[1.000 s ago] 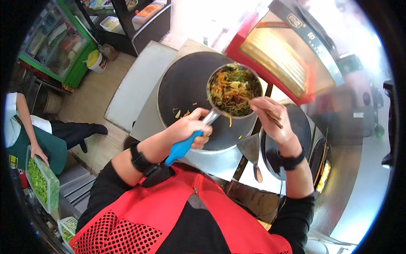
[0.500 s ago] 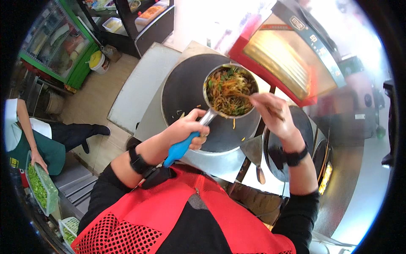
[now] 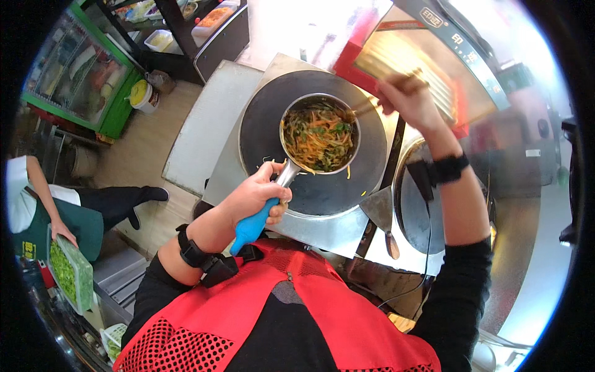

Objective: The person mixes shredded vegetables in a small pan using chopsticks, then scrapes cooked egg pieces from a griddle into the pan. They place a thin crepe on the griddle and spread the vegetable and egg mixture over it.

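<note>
One saucepan (image 3: 319, 133) of shredded vegetables, blue handle clenched in left hand (image 3: 257, 195), over round griddle (image 3: 260, 111); right hand (image 3: 409, 99) pinching chopsticks (image 3: 372, 106) at pan's far rim.

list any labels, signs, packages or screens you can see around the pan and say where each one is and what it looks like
Small label plate: top edge of the red-framed machine behind the griddle, pale rectangle with dark marks.
Printed marks: same grey top strip, further right, dark characters.
Clear lidded box: far left, in another person's hand, rectangular, full of chopped greens.
No screens in view.

Blurred beyond telling: stick-like utensil (image 3: 365, 106) gripped in right hand (image 3: 412, 102); hidden under left hand (image 3: 254, 195): upper part of saucepan's blue handle (image 3: 251, 226).
</note>
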`<state>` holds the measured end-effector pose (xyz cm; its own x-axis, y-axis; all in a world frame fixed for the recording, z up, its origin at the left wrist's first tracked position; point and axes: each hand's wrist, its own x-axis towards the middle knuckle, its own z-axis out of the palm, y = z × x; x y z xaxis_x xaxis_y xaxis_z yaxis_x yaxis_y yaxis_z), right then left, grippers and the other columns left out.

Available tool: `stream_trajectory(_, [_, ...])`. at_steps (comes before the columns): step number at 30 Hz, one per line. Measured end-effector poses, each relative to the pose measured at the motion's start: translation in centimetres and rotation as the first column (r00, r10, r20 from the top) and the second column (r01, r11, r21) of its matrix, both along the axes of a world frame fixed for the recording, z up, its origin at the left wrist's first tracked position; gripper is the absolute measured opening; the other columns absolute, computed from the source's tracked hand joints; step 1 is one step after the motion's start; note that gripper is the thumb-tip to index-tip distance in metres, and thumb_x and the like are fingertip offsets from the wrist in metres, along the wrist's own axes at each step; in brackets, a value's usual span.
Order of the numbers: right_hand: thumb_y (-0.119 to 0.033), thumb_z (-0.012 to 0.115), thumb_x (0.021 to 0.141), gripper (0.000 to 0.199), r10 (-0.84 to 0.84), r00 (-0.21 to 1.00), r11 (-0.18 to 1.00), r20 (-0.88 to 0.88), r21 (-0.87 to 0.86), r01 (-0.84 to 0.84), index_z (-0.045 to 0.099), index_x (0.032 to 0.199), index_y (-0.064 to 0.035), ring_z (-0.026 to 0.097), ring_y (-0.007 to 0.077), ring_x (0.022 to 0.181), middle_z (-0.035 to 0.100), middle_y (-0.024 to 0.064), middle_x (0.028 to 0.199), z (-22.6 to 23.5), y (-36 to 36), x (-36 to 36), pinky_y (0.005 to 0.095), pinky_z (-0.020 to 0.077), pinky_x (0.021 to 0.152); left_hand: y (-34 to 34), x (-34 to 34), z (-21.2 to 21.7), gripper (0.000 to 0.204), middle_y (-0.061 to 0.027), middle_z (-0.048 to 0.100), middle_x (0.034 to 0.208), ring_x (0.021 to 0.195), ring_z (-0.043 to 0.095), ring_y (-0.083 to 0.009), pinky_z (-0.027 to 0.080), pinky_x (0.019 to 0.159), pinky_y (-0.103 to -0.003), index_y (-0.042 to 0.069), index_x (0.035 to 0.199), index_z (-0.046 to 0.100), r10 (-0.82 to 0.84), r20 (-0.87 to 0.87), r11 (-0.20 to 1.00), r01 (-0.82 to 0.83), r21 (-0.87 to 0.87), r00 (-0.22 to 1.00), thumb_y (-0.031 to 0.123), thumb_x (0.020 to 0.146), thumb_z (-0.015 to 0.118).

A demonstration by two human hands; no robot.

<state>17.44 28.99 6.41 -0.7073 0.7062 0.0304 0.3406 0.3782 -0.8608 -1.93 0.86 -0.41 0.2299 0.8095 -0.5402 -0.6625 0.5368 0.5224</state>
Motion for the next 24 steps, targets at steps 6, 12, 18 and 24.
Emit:
stream_trajectory(6, [-0.021,0.056,0.098,0.022,-0.299,0.952,0.856,-0.067,-0.460,0.237,0.062,0.095,0.0006,0.066,0.0152,0.060,0.068,0.0116,0.077,-5.8,-7.3,7.5,0.0250,0.0545,0.053,-0.4,1.7,0.2,0.052,-0.0082,0.048,0.077,0.052,0.050,-0.0148,0.040,0.045,-0.031,0.006,0.128,0.028,0.037,-0.142,0.996,-0.024,0.087,0.989,0.001,0.084,0.056])
stream_trajectory(12, [-0.020,0.052,0.101,0.022,-0.768,0.604,0.425,-0.215,-0.876,0.229,0.060,0.094,-0.0003,0.066,0.0173,0.072,0.066,0.0110,0.082,-10.3,-13.1,6.6,0.0258,0.0573,0.064,1.1,4.8,0.1,0.058,-0.0082,0.047,0.077,0.055,0.050,-0.0155,0.041,0.047,-0.035,0.009,0.133,0.024,0.126,-0.012,0.991,-0.125,0.053,0.992,0.000,0.084,0.055])
stream_trajectory(18, [-0.019,0.053,0.100,0.020,-0.823,0.439,0.526,-0.359,-0.773,0.355,0.059,0.094,-0.0008,0.066,0.0194,0.074,0.066,0.0118,0.085,-6.9,-12.7,7.6,0.0258,0.0562,0.067,0.2,4.8,1.3,0.057,-0.0077,0.047,0.078,0.056,0.049,-0.0148,0.041,0.047,-0.033,0.010,0.132,0.027,0.044,0.008,0.999,-0.044,0.009,0.999,-0.001,0.084,0.055])
stream_trajectory(24, [-0.017,0.054,0.101,0.020,-0.289,0.914,0.930,-0.284,-0.311,0.197,0.061,0.096,0.0008,0.065,0.0156,0.063,0.066,0.0098,0.077,-4.2,-14.4,6.3,0.0267,0.0542,0.055,0.0,3.2,1.7,0.048,-0.0047,0.046,0.076,0.054,0.046,-0.0115,0.038,0.046,-0.029,0.014,0.128,0.031,0.006,0.034,0.999,-0.005,-0.034,0.999,0.001,0.087,0.053])
